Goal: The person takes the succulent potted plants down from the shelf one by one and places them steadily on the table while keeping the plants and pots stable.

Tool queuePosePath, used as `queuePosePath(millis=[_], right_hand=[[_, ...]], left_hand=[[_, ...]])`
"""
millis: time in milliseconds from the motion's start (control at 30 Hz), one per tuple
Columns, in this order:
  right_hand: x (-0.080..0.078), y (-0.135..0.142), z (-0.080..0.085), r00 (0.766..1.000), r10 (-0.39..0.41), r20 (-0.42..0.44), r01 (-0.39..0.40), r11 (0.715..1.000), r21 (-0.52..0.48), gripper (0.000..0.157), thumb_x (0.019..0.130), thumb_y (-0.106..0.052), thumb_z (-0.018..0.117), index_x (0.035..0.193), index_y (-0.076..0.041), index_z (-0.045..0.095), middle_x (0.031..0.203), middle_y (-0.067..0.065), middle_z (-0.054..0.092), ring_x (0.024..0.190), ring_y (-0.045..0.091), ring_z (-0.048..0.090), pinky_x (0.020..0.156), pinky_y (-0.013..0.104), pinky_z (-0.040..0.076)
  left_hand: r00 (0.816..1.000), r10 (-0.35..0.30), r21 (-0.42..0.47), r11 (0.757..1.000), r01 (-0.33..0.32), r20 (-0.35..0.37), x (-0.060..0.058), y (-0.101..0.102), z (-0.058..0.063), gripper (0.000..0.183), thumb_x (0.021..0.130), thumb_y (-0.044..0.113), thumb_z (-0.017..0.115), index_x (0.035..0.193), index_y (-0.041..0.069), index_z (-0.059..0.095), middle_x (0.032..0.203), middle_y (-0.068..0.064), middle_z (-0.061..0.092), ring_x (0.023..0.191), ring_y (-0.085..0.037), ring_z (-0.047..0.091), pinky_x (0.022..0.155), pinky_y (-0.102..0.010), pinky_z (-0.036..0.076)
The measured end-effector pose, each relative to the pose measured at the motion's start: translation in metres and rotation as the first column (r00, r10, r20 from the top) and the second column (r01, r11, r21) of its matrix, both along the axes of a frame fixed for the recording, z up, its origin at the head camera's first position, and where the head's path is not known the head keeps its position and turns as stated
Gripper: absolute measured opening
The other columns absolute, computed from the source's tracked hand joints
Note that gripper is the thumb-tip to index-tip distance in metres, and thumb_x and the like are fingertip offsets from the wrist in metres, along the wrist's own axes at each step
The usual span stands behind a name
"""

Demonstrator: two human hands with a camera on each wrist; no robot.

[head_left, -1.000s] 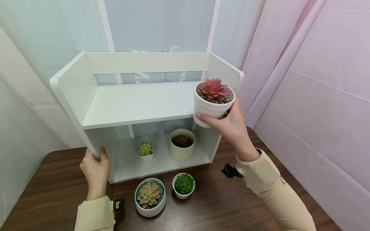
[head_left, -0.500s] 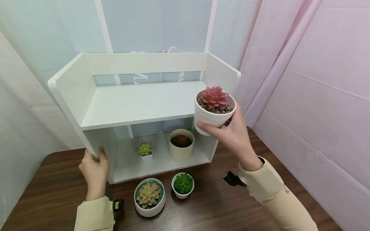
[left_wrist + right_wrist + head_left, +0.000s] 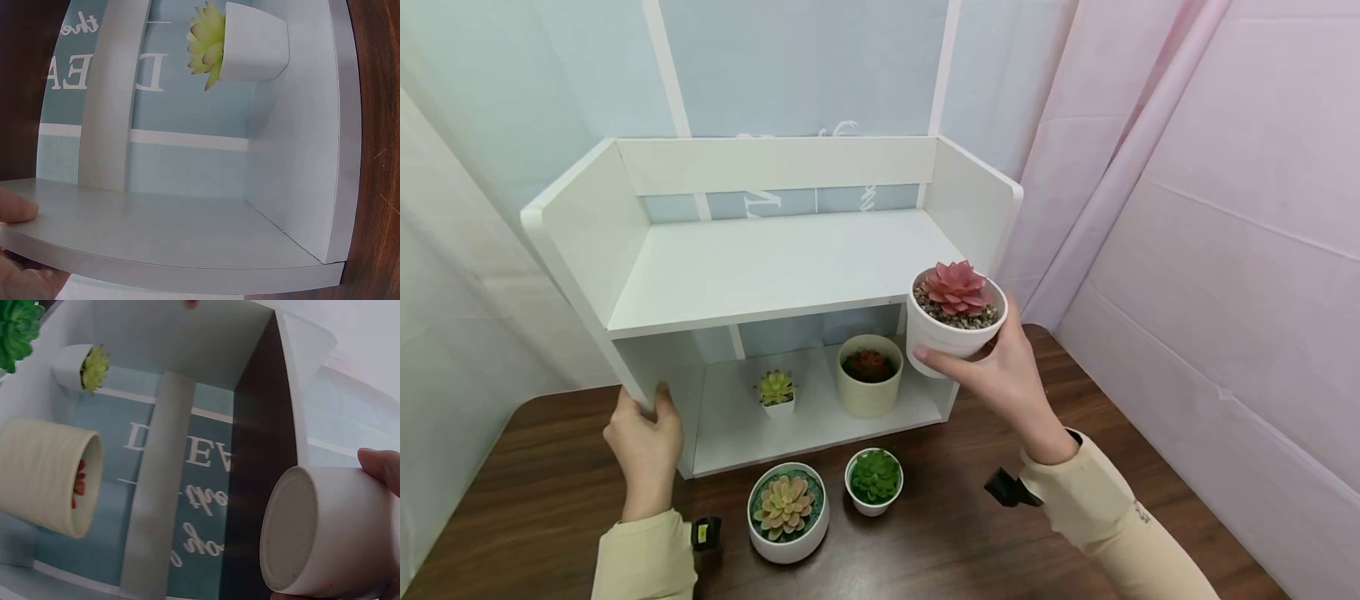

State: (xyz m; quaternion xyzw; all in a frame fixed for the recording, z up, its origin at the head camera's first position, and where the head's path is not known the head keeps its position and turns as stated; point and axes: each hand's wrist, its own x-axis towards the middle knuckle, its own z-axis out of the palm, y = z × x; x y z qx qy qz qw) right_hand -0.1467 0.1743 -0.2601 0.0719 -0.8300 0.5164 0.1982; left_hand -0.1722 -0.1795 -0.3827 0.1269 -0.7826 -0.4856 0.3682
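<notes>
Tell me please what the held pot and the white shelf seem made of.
The held pot looks ceramic or perhaps plastic: smooth, matte white wall, rimmed base. The white shelf is probably coated board, satin: flat panels with straight seams.

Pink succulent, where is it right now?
Right of centre in the head view, the pink succulent sits in a white pot held by the right hand in front of the shelf unit, right of the cream pot.

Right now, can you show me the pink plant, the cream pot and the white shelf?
Pink plant [image 3: 957,288]: head view, on the middle of its leaves.
Cream pot [image 3: 45,475]: right wrist view, on its outer side.
White shelf [image 3: 778,268]: head view, on its upper board.
</notes>
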Motion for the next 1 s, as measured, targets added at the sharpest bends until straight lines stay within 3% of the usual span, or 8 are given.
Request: queuePosePath(millis=[500,600,900,1000], right_hand=[[0.002,0.01,-0.032,0.997,-0.06,0.04,0.057,0.996,0.073,0.102,0.061,-0.023,0.091,0.142,-0.009,0.03,0.133,0.008,0.05,0.121,0.02,0.048,0.101,0.042,0.038],[0.003,0.013,-0.036,0.995,-0.072,0.067,0.067,0.995,0.075,0.101,0.061,-0.023,0.091,0.141,-0.009,0.03,0.132,0.009,0.05,0.121,0.021,0.048,0.1,0.042,0.038],[0.003,0.022,-0.052,0.991,-0.102,0.091,0.093,0.991,0.092,0.1,0.061,-0.022,0.091,0.14,-0.006,0.031,0.134,0.013,0.051,0.123,0.026,0.049,0.103,0.044,0.035],[0.004,0.024,-0.058,0.99,-0.106,0.094,0.097,0.991,0.096,0.1,0.061,-0.024,0.091,0.14,-0.008,0.031,0.133,0.012,0.052,0.122,0.026,0.05,0.102,0.044,0.037]], left_hand=[[1.0,0.006,-0.027,1.0,-0.006,-0.002,0.0,0.0,0.0,0.03,0.094,0.005,0.052,0.116,-0.013,0.057,0.111,-0.035,0.062,0.101,-0.049,0.061,0.075,-0.059,0.046],[1.0,0.014,-0.041,0.999,-0.014,-0.001,0.0,0.001,0.0,0.03,0.094,0.006,0.052,0.117,-0.012,0.058,0.111,-0.034,0.063,0.099,-0.049,0.062,0.071,-0.054,0.047],[1.0,0.023,-0.065,0.998,-0.023,-0.005,0.001,0.0,0.0,0.03,0.093,0.006,0.054,0.117,-0.01,0.059,0.109,-0.032,0.065,0.095,-0.046,0.065,0.064,-0.016,0.04],[1.0,0.022,-0.066,0.998,-0.022,-0.005,0.0,-0.001,0.0,0.03,0.093,0.007,0.054,0.117,-0.01,0.059,0.109,-0.032,0.065,0.094,-0.046,0.065,0.064,-0.017,0.04]])
